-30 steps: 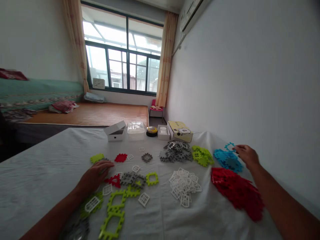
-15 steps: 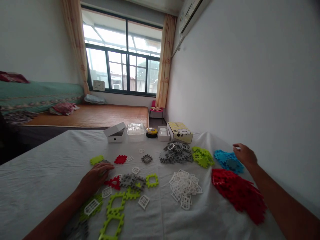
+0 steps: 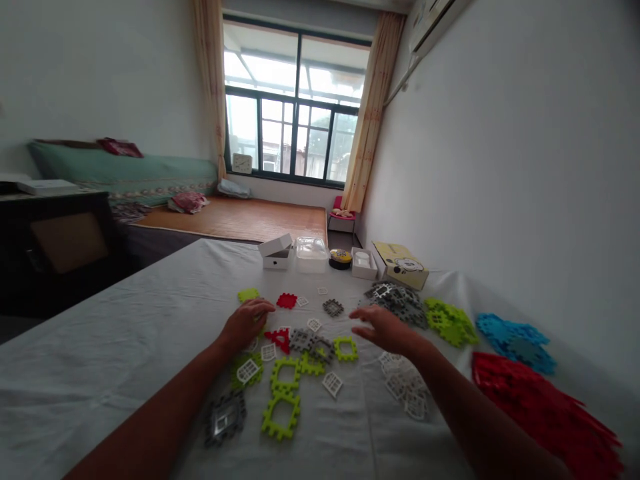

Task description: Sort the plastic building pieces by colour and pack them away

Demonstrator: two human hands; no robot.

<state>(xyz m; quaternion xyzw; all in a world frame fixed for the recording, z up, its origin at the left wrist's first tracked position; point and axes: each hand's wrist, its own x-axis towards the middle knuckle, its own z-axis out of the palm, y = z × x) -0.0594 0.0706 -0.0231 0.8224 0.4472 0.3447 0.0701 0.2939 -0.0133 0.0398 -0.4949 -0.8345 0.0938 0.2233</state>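
Note:
My left hand (image 3: 246, 321) is low over the left part of the loose plastic pieces, fingers curled together; whatever is under them is hidden. Just right of it lie a red triangular piece (image 3: 279, 340) and joined grey notched pieces (image 3: 303, 340). Beyond its knuckles sits a lime piece (image 3: 248, 294). My right hand (image 3: 383, 327) hovers between a grey square frame (image 3: 333, 307) and the white window-piece pile (image 3: 403, 383), thumb and fingers apart, nothing visible in them. Nearer me are lime square frames (image 3: 281, 415) and a dark grey piece with a white insert (image 3: 225, 420).
Grey (image 3: 400, 303), lime (image 3: 451, 322), blue (image 3: 517, 341) and red (image 3: 543, 413) piles spread along the right. At the back stand a white box (image 3: 276, 253), a clear container (image 3: 311, 255), a round black-and-yellow tin (image 3: 341, 259) and a yellow carton (image 3: 400, 264).
My right hand has come left from beside the blue pile to the grey frame, its fingers now apart. My left hand stays by the red triangle. The view has turned left.

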